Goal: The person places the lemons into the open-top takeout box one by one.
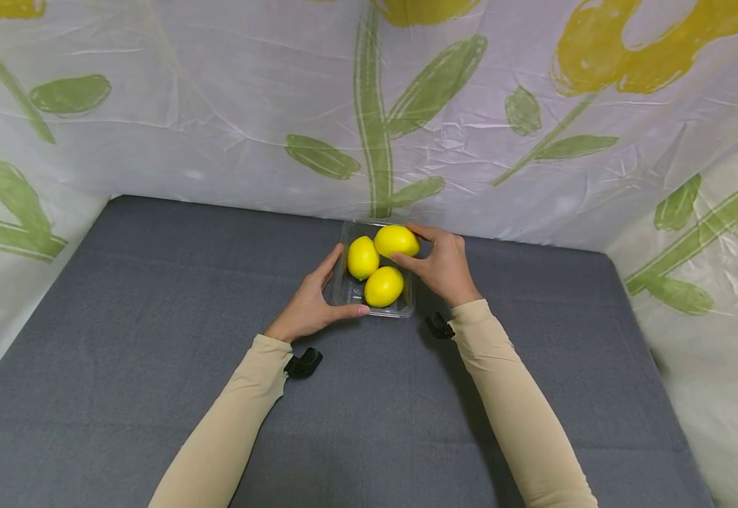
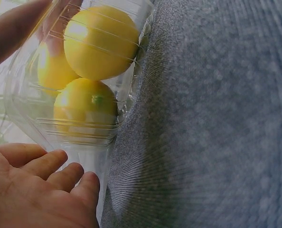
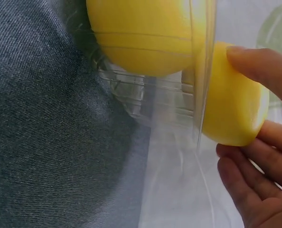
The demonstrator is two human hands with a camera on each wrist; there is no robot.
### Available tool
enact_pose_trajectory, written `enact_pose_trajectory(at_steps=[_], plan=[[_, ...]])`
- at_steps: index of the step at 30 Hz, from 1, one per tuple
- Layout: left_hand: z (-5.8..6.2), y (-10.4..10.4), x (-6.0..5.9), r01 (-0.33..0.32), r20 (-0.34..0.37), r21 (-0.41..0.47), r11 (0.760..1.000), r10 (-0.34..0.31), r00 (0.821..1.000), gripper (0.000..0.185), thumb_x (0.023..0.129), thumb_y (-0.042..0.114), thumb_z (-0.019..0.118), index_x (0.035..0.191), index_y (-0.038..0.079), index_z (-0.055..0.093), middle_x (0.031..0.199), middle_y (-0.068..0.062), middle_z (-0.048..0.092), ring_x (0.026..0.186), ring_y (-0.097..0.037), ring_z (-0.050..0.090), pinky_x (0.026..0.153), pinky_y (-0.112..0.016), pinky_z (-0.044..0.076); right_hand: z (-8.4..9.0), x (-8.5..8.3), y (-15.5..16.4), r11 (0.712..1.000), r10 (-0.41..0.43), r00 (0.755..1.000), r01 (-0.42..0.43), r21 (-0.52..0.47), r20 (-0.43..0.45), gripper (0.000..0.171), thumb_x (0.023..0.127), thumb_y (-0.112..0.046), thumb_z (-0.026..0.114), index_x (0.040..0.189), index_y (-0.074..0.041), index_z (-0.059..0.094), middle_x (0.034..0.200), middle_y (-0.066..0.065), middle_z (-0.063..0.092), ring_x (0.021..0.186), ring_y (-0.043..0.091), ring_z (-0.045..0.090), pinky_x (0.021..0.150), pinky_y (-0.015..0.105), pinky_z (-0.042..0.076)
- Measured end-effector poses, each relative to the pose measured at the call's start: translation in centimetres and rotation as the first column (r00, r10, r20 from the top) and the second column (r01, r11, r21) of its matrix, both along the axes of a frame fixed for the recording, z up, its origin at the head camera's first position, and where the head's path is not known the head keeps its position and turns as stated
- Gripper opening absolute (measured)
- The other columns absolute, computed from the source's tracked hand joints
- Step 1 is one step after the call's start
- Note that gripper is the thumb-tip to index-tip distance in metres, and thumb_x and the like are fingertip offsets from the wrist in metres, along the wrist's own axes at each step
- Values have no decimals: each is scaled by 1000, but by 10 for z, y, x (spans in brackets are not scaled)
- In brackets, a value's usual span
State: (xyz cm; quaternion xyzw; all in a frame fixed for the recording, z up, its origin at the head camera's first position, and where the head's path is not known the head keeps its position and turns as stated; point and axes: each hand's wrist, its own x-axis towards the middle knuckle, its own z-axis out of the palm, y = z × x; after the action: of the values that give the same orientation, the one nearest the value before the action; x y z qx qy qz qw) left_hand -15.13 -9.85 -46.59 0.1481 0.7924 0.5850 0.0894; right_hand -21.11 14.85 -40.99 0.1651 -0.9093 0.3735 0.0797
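A clear plastic container (image 1: 408,305) stands on the table with yellow lemons inside. One lemon (image 1: 363,258) lies at its left and another (image 1: 384,287) at the front, the two touching or close together. My right hand (image 1: 448,268) pinches a third lemon (image 1: 401,240) between thumb and fingers at the back right; in the right wrist view this lemon (image 3: 233,99) stands partly above the rim. My left hand (image 1: 308,307) holds the container's near left corner, thumb along the front edge, fingers on the left side. In the left wrist view its fingertips (image 2: 58,159) touch the clear wall.
Dark grey cloth covers the table (image 1: 153,317). Behind it hangs a pale curtain (image 1: 216,106) printed with yellow flowers and green leaves, close to the container's far side. Black wrist devices (image 1: 303,363) sit at both beige sleeves (image 1: 515,395).
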Motion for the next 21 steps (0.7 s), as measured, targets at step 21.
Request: enact_pose_trajectory(at_steps=[21], plan=[[0, 1, 1, 0, 0, 20, 1000, 0, 1000, 118, 81, 29, 88, 165, 13, 6, 169, 0, 8, 154, -19, 10, 125, -39, 19, 4, 4, -1, 996, -13, 1000, 11, 93, 27, 61, 84, -30, 86, 133, 0, 66, 128, 18, 67, 121, 36, 61, 105, 49, 49]])
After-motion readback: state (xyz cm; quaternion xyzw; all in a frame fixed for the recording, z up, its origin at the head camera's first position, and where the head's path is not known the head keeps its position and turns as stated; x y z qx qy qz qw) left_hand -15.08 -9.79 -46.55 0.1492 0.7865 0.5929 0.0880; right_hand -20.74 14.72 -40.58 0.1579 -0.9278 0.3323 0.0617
